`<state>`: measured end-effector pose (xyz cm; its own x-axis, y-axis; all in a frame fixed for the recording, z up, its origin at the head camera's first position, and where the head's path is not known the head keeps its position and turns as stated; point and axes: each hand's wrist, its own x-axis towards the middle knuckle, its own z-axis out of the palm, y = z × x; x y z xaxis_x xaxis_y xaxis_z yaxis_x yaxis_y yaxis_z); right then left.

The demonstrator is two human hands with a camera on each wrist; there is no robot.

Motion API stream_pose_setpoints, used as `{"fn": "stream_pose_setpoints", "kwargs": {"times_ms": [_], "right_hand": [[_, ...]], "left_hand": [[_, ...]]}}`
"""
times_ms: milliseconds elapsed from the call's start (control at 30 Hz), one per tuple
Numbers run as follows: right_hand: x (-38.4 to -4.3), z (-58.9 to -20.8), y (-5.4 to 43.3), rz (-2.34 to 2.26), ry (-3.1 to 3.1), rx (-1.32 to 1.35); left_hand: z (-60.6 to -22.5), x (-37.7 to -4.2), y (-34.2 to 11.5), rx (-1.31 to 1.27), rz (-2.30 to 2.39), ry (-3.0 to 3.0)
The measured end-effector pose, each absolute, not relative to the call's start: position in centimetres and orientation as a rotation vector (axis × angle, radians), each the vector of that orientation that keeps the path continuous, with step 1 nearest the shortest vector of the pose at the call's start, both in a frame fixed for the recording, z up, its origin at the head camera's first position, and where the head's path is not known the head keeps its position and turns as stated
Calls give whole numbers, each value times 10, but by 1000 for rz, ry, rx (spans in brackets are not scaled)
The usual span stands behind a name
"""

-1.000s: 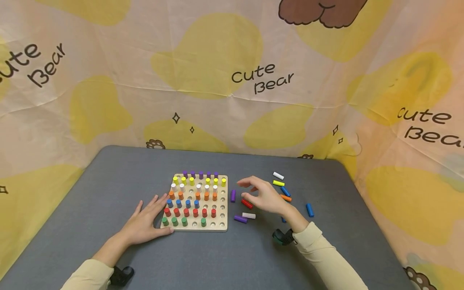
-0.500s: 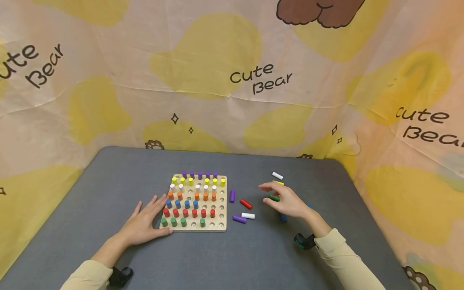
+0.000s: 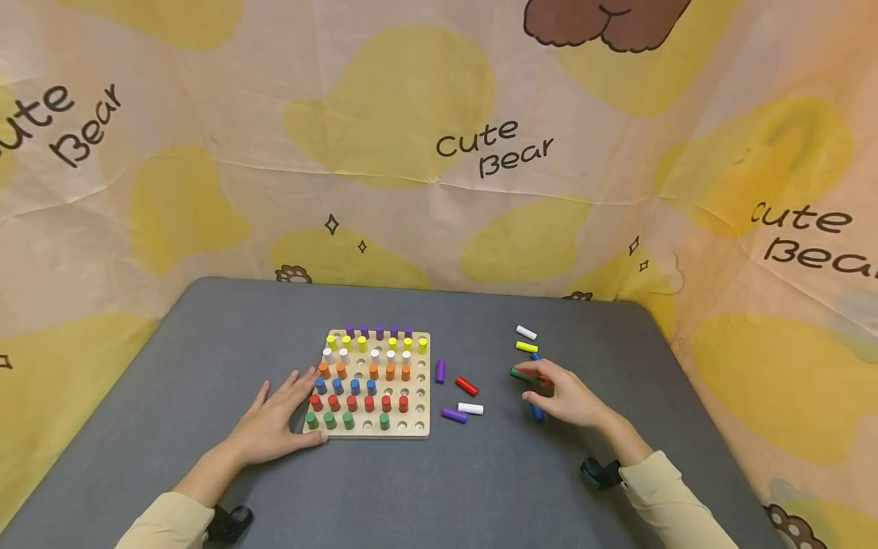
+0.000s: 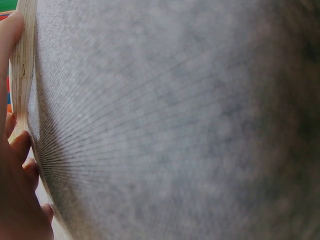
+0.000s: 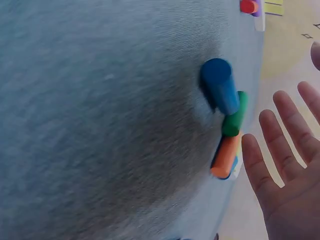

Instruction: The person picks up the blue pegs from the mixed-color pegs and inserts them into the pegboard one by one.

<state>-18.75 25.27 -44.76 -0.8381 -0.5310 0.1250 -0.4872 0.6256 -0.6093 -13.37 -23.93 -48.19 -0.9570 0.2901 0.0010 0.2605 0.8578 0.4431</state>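
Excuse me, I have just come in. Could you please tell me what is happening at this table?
Someone is working with coloured pegs and a wooden board. The left hand rests at the board's left edge. The right hand is over loose pegs to the right, its grip open near a green peg; no peg appears to be held. Pegs stand in the board in rows by colour, but several holes are empty.

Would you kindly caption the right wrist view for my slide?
Right hand, fingers extended, near a blue peg, green peg and orange peg on a gray table.
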Motion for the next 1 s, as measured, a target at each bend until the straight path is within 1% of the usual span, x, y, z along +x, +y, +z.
{"fn": "stream_pose_setpoints", "kwargs": {"times_ms": [333,667,1000], "right_hand": [[-183,-458,267,-948,2766,-839],[-178,-469,276,-810,2862,-889],[-174,-471,277,-784,2847,-850]], "left_hand": [[-479,-135,-239,441,682,2959],[-480,-135,-239,438,685,2956],[-480,-134,-239,444,708,2956]]}}
